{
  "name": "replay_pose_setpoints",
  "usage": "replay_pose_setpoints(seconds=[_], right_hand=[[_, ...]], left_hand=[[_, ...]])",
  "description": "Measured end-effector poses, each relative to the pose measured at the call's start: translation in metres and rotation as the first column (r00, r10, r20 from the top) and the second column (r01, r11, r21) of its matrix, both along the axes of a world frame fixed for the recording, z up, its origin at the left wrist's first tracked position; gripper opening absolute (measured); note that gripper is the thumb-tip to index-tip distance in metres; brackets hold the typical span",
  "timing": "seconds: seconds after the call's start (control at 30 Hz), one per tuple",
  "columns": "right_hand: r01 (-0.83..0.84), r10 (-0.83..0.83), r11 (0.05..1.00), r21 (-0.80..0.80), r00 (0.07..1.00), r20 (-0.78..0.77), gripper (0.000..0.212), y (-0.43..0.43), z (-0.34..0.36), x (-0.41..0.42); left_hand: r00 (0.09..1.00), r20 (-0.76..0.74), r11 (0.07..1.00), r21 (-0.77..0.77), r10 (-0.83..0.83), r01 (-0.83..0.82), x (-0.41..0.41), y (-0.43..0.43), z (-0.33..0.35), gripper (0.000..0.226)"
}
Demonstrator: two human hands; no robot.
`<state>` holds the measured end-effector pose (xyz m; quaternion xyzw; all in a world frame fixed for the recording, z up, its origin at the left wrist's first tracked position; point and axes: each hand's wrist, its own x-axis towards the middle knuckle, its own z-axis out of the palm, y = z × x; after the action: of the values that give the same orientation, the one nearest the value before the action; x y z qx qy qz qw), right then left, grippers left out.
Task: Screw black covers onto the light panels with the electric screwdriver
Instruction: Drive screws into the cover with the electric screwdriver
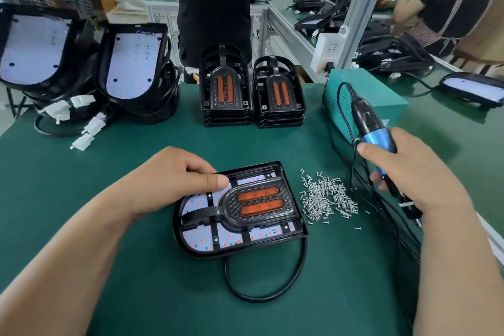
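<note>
STEP: you're steadying light panel w/ black cover sitting on it, mid green mat | HOW: be picking a screw from screw pile just R of panel, driving square, pressing cover flush | L hand: fingers curling over panel's far edge, thumb pressing | R hand: gripping electric screwdriver, bit angling down, R of pile

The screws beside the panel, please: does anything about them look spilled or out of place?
Yes, mildly: the screws lie loose in a heap on the green mat, right of the light panel, with a few strays apart.
</note>
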<state>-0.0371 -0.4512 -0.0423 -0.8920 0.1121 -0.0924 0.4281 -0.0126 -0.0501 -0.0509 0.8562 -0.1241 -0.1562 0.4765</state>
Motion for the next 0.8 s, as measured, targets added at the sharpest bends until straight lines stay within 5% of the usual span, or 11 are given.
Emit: replay_pose_setpoints(seconds=[0.13, 0.23, 0.6, 0.8], right_hand=[[0.008, -0.037, 0.947, -0.321, 0.996, -0.082, 0.020, -0.003, -0.006, 0.005], [-0.015, -0.045, 0.906, -0.423, 0.990, -0.132, 0.024, 0.001, -0.007, 0.006], [-0.039, -0.058, 0.843, -0.537, 0.985, -0.161, 0.039, 0.012, -0.010, 0.010], [-0.042, -0.054, 0.837, -0.546, 0.986, -0.158, 0.050, 0.013, -0.014, 0.012]], left_hand=[[1.000, 0.007, 1.000, 0.025, -0.014, 0.014, -0.001, 0.000, 0.001, 0.029], [0.999, 0.013, 0.998, 0.055, -0.032, 0.031, -0.002, -0.002, 0.002, 0.032], [0.999, 0.027, 0.993, 0.114, -0.042, 0.039, 0.001, 0.001, 0.001, 0.053], [0.989, 0.128, 0.961, 0.274, -0.071, 0.033, 0.001, 0.002, -0.003, 0.065]])
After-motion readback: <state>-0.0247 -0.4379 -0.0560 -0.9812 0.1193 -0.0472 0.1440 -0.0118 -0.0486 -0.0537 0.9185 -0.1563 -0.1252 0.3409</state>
